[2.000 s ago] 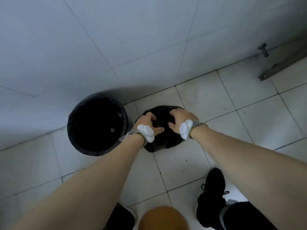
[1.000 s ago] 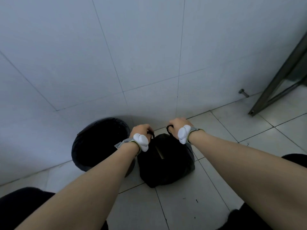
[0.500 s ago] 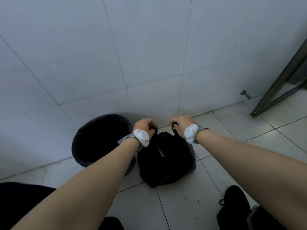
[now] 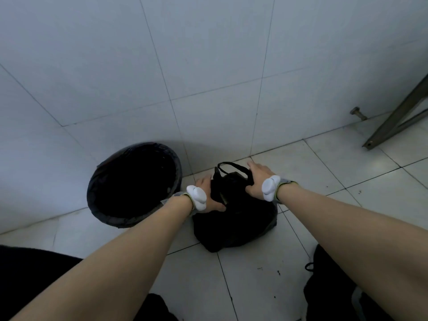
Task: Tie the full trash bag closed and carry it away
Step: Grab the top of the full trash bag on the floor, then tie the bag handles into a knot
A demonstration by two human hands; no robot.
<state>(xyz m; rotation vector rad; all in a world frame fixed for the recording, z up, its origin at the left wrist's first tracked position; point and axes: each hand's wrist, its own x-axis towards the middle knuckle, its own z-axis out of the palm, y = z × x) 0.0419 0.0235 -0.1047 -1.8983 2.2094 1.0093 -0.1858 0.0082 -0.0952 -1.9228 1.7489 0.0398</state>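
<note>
My fists have opened since a moment ago, and both hands now lie on the trash bag's top.

My left hand (image 4: 206, 194) and right hand (image 4: 257, 180) rest with fingers spread on the black trash bag (image 4: 234, 223); its handle loop (image 4: 228, 165) stands free. The bag sits on the floor tiles (image 4: 312, 167), just beside the lined bin (image 4: 133, 184).

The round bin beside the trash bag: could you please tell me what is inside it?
The round bin shows a dark liner folded over its rim and a black interior. Nothing can be made out in it; the bottom is too dark to see. The trash bag sits outside, on the floor tiles.
</note>
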